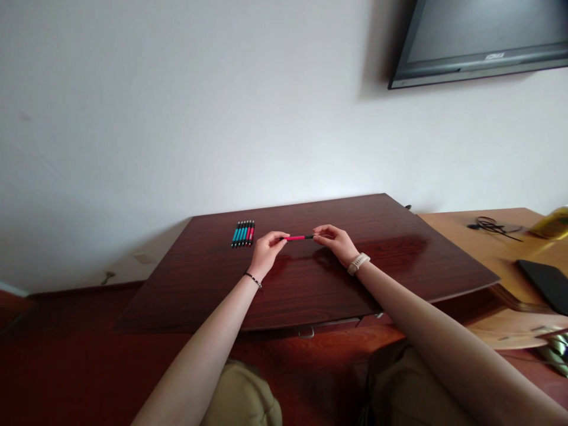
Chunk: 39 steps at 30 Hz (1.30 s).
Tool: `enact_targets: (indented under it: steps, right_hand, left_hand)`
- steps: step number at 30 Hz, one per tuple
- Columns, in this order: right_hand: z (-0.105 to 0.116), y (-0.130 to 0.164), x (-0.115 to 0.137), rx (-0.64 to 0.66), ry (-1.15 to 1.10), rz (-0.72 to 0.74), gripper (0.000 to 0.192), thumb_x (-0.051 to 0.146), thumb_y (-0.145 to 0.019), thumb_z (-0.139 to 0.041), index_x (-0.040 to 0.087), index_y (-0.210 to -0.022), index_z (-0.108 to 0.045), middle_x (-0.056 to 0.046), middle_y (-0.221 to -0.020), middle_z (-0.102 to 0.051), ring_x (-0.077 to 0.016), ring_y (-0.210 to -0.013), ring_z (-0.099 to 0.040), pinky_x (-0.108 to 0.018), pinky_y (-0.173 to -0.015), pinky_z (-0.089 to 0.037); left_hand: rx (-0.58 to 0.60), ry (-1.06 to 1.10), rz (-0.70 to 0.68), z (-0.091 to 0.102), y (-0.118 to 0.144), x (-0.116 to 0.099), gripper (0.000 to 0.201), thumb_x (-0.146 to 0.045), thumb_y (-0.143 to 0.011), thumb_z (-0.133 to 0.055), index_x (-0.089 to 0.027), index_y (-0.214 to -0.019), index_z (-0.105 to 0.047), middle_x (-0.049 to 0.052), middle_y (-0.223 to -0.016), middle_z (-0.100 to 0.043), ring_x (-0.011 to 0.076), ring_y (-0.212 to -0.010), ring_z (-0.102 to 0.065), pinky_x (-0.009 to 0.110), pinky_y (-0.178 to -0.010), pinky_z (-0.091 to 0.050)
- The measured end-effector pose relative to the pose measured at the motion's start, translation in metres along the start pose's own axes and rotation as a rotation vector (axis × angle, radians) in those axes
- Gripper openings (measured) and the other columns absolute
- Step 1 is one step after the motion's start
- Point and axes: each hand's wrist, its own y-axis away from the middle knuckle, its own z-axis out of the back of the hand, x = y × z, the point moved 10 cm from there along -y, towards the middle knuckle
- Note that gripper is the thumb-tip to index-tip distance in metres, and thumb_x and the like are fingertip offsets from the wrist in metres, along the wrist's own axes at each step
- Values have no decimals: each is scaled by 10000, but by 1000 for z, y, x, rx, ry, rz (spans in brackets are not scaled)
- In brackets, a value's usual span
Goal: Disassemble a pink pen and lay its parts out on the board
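Observation:
A pink pen [298, 238] with black ends is held level above the dark wooden table [346, 290]. My left hand [267, 251] pinches its left end between thumb and fingers. At the other end, my right hand [336, 242] has thumb and fingertips closed on the black tip. To the left of my left hand, a row of pens [242, 234] lies side by side on the tabletop; most are blue, with pink at the right side of the row.
Beside the table on the right stands a lighter wooden desk [461, 236] with a black cable [492, 226], a dark flat device [545, 283] and a yellow object [552, 225]. A television [488, 35] hangs on the white wall. A drawer handle [306, 333] shows below the table's front edge.

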Motion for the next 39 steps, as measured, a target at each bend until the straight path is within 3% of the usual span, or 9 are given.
enact_targets:
  steps: [13, 30, 39]
  right_hand:
    - [15, -1, -8, -116, -48, -4, 451, 492, -714, -940, 228, -1032, -761, -58, -1090, -780, -223, -1018, -732, -364, -971, -597]
    - [12, -2, -10, -82, -60, -21, 434, 479, -709, -951, 224, -1013, -775, -43, -1001, -782, -205, -937, -728, -355, -925, -603]
    - [10, -1, -7, -68, -53, -17, 430, 485, -707, -946, 221, -995, -768, -48, -1010, -781, -211, -956, -730, -358, -939, -597]
  left_hand:
    - [-121, 6, 18, 15, -2, 11, 223, -379, -896, -769, -192, -1017, -786, 106, -1113, -811, 256, -1058, -759, 436, -1002, -615]
    - [-83, -22, -6, 10, -3, 9, 293, -389, -899, -778, -194, -1117, -790, 110, -1174, -810, 256, -1096, -761, 434, -1031, -603]
    - [-95, 39, 59, 11, -2, 14, 290, -426, -891, -790, -195, -1065, -821, 110, -1085, -827, 274, -1018, -784, 443, -968, -635]
